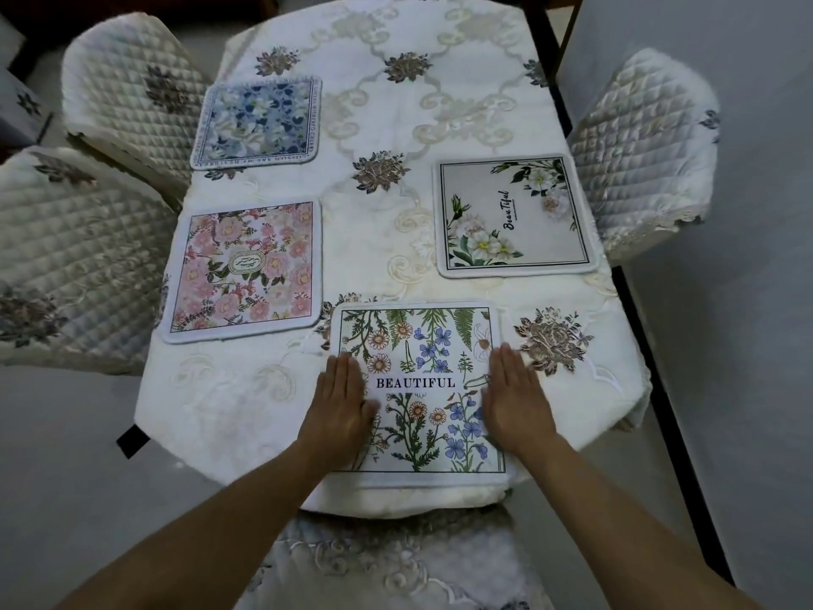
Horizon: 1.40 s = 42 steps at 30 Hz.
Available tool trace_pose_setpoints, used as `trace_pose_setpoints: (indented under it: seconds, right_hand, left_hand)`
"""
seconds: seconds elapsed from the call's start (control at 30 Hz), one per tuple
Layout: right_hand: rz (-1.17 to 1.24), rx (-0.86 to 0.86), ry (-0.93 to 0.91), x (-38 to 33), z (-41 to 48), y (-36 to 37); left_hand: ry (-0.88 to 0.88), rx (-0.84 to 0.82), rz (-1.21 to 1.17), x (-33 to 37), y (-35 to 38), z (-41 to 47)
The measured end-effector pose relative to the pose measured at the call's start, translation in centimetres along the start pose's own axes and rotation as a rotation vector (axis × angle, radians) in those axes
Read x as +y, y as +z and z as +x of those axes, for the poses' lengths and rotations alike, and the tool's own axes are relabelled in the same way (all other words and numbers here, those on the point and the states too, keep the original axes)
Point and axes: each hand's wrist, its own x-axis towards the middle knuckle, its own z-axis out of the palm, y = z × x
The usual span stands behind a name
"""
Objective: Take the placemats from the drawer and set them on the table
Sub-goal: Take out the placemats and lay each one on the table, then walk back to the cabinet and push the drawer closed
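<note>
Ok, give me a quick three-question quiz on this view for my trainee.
1. True or false: the left hand and the right hand both rest flat on the BEAUTIFUL placemat.
2. How many placemats lie on the table? A) two B) four C) six
3. Fill in: the placemat farthest from the person, at the far left, is mostly ____ in colour.

Key:
1. True.
2. B: the BEAUTIFUL placemat, the pink placemat, the blue placemat and the white-flower placemat.
3. Blue.
</note>
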Motion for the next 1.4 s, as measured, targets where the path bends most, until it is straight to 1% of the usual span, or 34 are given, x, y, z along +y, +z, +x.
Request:
trace_pose_setpoints:
  seconds: [0.07, 0.17, 0.33, 0.43, 0.5, 0.57, 0.7, 0.8, 0.9, 1.0, 1.13, 1.23, 1.27, 1.4]
  right_hand:
    - [0.006, 0.015, 0.006, 0.2, -4.2, 1.4]
    - [-0.029, -0.051, 0.004, 0.7, -8.0, 3.2]
    - [-0.083, -0.113, 0.009, 1.0, -9.1, 2.8]
    - [-0.081, -0.177, -0.030, 0.7, -9.2, 1.1]
    - [-0.088, -0.198, -0.036, 0.3, -9.0, 0.1]
    - [-0.071, -0.206, 0.024, -0.5, -8.9, -1.6]
    - [0.044, -0.052, -0.064, -2.9, -8.6, -4.4]
    - [0.065, 0.042, -0.177, -6.9, -8.7, -6.7]
    - [0.050, 0.098, -0.289, -11.5, -9.1, -8.9]
    - [0.026, 0.131, -0.403, -16.4, -9.6, -10.0]
    - [-0.025, 0.163, -0.536, -24.1, -10.7, -9.9]
    - [-0.063, 0.159, -0.574, -31.0, -11.7, -8.6]
    - [-0.065, 0.153, -0.590, -33.4, -12.0, -8.0]
    - [-0.090, 0.164, -0.658, -43.6, -12.7, -6.1]
  left_hand:
    - [-0.007, 0.013, 0.006, 0.7, 1.6, -3.7]
    - [-0.073, -0.030, 0.004, 2.1, 2.9, -7.6]
    - [-0.195, -0.105, 0.036, 4.7, 2.6, -9.9]
    - [-0.246, -0.210, 0.041, 5.4, 2.1, -10.4]
    - [-0.283, -0.251, 0.029, 6.5, 0.2, -10.6]
    - [-0.295, -0.224, -0.003, 7.3, -1.8, -10.7]
    - [-0.291, 0.003, -0.044, 6.4, -6.9, -10.9]
    - [-0.322, 0.159, -0.029, 3.9, -10.9, -12.2]
    - [-0.350, 0.214, 0.034, 1.0, -13.8, -13.9]
    - [-0.406, 0.226, 0.080, -2.5, -15.6, -16.5]
    - [-0.505, 0.173, 0.089, -7.7, -17.3, -20.8]
    - [-0.557, 0.264, 0.082, -12.7, -17.8, -24.8]
    - [-0.570, 0.271, 0.073, -14.5, -18.0, -26.4]
    - [-0.661, 0.213, 0.089, -22.8, -18.5, -32.1]
